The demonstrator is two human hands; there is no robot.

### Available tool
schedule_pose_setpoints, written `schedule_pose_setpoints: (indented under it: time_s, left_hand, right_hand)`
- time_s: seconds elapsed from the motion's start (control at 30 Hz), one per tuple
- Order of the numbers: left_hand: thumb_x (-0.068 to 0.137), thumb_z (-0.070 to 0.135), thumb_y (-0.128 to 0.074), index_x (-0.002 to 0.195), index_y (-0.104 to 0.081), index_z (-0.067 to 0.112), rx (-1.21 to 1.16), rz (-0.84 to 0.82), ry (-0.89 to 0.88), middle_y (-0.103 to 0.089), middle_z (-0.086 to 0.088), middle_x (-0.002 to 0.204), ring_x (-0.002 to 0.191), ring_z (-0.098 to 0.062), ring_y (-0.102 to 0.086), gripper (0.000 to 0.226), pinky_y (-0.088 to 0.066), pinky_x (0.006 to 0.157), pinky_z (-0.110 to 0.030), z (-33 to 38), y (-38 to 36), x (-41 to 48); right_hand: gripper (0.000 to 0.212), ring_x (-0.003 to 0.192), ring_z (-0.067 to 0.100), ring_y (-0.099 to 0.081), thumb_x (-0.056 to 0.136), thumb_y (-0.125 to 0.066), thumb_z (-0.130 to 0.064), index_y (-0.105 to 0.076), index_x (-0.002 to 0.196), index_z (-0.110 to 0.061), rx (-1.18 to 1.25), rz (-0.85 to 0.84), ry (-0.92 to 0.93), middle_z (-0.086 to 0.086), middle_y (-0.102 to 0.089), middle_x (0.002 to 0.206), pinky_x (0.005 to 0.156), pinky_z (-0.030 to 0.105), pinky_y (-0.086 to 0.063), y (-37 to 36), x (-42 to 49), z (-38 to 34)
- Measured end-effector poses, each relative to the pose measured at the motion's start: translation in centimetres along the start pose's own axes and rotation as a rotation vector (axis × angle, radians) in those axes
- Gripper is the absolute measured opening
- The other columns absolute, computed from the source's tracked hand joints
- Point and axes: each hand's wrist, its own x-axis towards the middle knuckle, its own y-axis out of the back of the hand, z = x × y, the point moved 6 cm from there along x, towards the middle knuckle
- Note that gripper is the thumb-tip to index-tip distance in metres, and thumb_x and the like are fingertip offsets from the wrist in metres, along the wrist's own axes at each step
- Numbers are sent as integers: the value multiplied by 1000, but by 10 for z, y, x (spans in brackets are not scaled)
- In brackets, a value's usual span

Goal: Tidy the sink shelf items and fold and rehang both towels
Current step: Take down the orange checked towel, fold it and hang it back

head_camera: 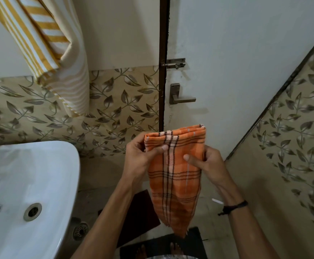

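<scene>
Feet [158, 250]: bare, at the bottom edge, standing on a dark mat [195, 240].
Floor: a second, brownish mat [139, 212] lies just beyond the dark one, half hidden by the left forearm; a round drain [80, 231] sits by the foot of the sink.
Sink [40, 174]: white basin at lower left, its plughole [32, 211] and a smaller overflow hole beside it in view; nothing lies in the part that shows.
Left hand [141, 156]: closed on the orange towel's upper left edge, thumb pressed across the front of the cloth, fingers curled behind it.
Right hand [208, 161]: gripping the towel's right side a little lower, thumb on the front, fingers behind; a dark band [234, 206] circles the wrist.
Orange towel [175, 174]: checked orange with dark and pale stripes, held up in the air between both hands in front of the door; folded over along its top edge, narrowing to a point that hangs down above the dark mat.
Door [236, 62]: pale, straight ahead, with a dark frame strip down its left edge; a lever handle [180, 95] sits below a slide bolt [175, 63].
Walls: leaf-patterned tiles [115, 101] low down on the left and right, plain paint above.
Striped towel [45, 43]: yellow and white, hanging folded at upper left on the wall above the sink, well apart from the hands; what it hangs from is out of view.
</scene>
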Motion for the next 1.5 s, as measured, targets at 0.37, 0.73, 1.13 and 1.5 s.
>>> schedule_pose_setpoints:
  time_s: [0.37,0.73,1.13,1.5]
  left_hand:
    - [81,8,-79,101,-77,-2,133,-193,202,-78,-19,104,97,-32,-75,22,-61,88,-39,-28,8,-15]
    - [90,17,-75,110,-68,18,83,-74,135,-79,-1,103,98,-19,-75,21,-60,79,-30,-11,15,-7]
    - [93,35,-69,137,-54,21,62,-162,354,-71,-7,126,117,-25,-69,48,-58,89,-34,-29,33,-5]
    - [86,12,-76,106,-77,2,43,-58,427,-77,-20,107,96,-30,-74,23,-56,91,-41,-76,41,-35]
  right_hand:
    - [28,105,17,-72,83,-75,-35,-71,109,-27,233,114,229,-4,-76,109,82,28,-59,7,-1,-27]
    - [22,101,20,-71,93,-59,-18,-71,113,-15,300,206,55,3,-77,109,82,31,-58,-22,-9,29]
    - [21,100,27,-74,98,-62,-19,-69,116,-11,232,226,-93,9,-77,108,83,37,-62,-35,-15,36]
    - [58,110,15,-70,86,-77,-20,-52,138,-27,161,98,-301,-2,-74,119,89,32,-57,-14,-5,39]
